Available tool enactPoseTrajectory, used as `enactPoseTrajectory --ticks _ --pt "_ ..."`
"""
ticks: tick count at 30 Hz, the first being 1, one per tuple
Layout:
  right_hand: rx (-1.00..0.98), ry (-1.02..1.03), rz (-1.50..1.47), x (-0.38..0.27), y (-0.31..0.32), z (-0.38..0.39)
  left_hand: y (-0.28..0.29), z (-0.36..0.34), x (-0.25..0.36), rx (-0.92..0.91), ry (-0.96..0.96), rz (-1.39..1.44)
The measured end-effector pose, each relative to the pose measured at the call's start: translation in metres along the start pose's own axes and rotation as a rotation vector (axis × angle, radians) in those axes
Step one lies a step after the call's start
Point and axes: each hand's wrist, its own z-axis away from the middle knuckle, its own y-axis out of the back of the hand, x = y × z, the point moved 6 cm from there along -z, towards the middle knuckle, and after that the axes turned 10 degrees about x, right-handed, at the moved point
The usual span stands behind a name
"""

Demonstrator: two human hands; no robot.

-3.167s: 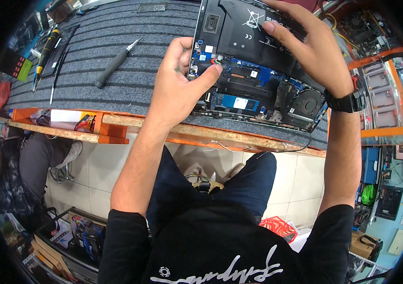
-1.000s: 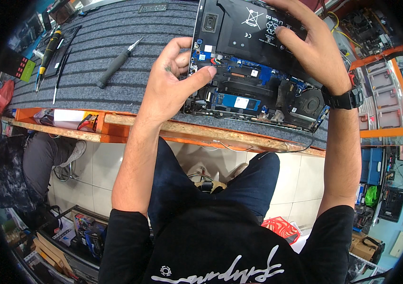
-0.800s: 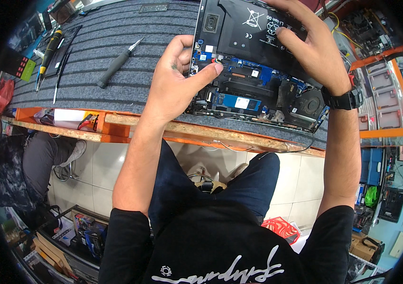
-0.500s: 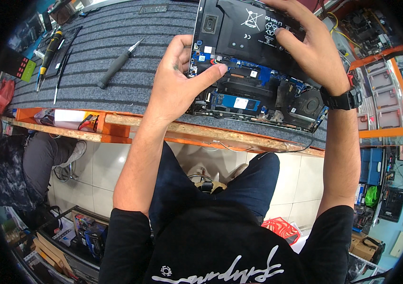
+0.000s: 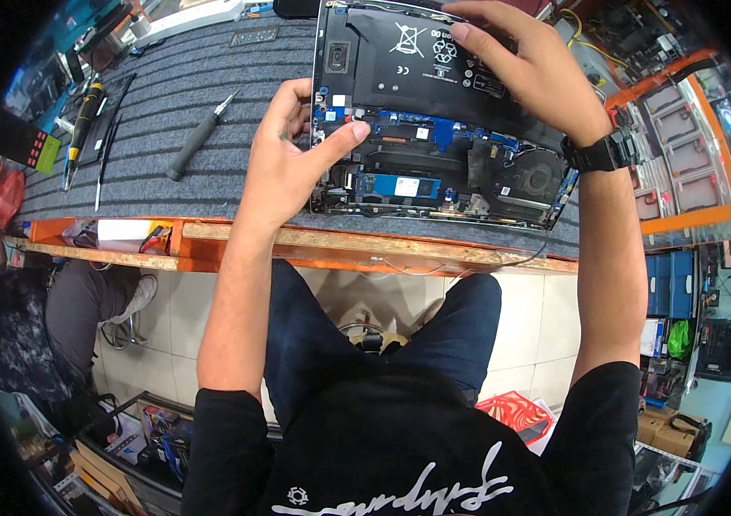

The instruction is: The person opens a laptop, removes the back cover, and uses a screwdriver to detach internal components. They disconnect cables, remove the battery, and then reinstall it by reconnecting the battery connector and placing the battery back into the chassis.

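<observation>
An opened laptop (image 5: 460, 163) lies on the striped mat, its bottom cover off and its insides facing up. Its wide black battery (image 5: 391, 73) fills the far half; a blue storage stick (image 5: 374, 186) and a round fan (image 5: 538, 179) sit in the near half. My left hand (image 5: 292, 159) grips the laptop's left edge, thumb over the board near the battery's corner, fingers partly hidden beyond the rim. My right hand (image 5: 524, 64) reaches over the battery to the far edge, its thumb above the battery and its other fingers curled at that edge, partly out of sight.
On the mat (image 5: 236, 163) to the left lie a grey screwdriver (image 5: 202, 136) and a yellow-black screwdriver (image 5: 83, 125). An open drawer (image 5: 64, 234) juts from the bench's front. Orange-framed trays (image 5: 692, 155) stand at right. Another person's leg (image 5: 90, 305) shows at far left.
The laptop has shifted a little left on the mat and turned slightly, with both hands on it. My right thumb has moved toward the far edge of the battery.
</observation>
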Motion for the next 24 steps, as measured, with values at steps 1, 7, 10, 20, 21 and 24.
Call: enactPoseTrajectory --ticks 1,7,10,20,21,24 --pt "-0.061 -0.099 -0.023 -0.001 0.009 0.002 0.002 0.0 0.002 -0.023 -0.059 -0.011" --pt "-0.194 -0.221 -0.007 0.055 0.022 0.014 0.046 -0.034 -0.001 0.092 -0.001 -0.044" --pt "-0.154 -0.143 -0.06 0.066 0.025 0.019 0.042 -0.062 -0.016 -0.025 -0.106 -0.301" --pt "-0.107 -0.223 -0.096 0.055 0.026 0.023 0.002 -0.1 -0.061 -0.351 -0.151 -0.678" --pt "-0.101 -0.21 -0.087 0.053 0.027 0.023 0.001 -0.1 -0.058 -0.351 -0.151 -0.706" --pt "-0.102 -0.257 -0.079 0.05 0.027 0.024 -0.002 -0.099 -0.054 -0.366 -0.207 -0.806"
